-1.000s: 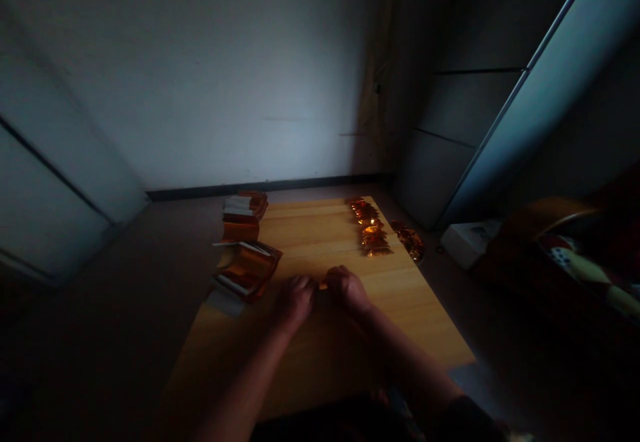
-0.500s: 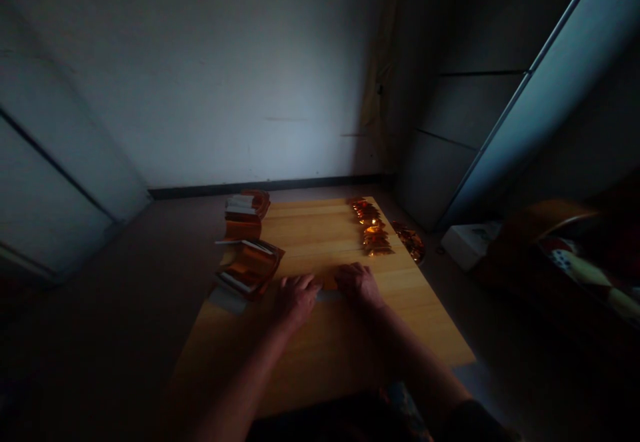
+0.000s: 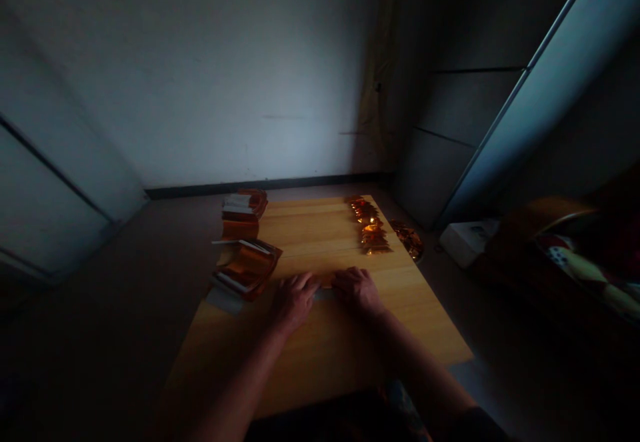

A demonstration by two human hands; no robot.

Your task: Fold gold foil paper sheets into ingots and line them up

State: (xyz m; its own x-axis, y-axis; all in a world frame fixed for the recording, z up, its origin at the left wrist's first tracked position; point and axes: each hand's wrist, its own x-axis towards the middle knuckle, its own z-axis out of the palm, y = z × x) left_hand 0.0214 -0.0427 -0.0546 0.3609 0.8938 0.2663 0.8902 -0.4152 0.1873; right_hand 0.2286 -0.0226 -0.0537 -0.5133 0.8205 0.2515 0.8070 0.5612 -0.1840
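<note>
Head view—hands [image 3: 295, 299] half-curled, touching orange sheet [image 3: 327, 283]

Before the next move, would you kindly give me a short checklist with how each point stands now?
1. Left hand and right hand both at the small orange sheet: ok, one at either side.
2. Hands low over the wooden table: ok.
3. Folds in the sheet even: cannot tell; fingers cover much of it and the light is dim.
4. Shiny orange pieces clear of the hands: ok, in a row beyond the right hand.
5. Stacked orange sheets wholly within the table's left edge: not ok, they appear to overhang it.
</note>
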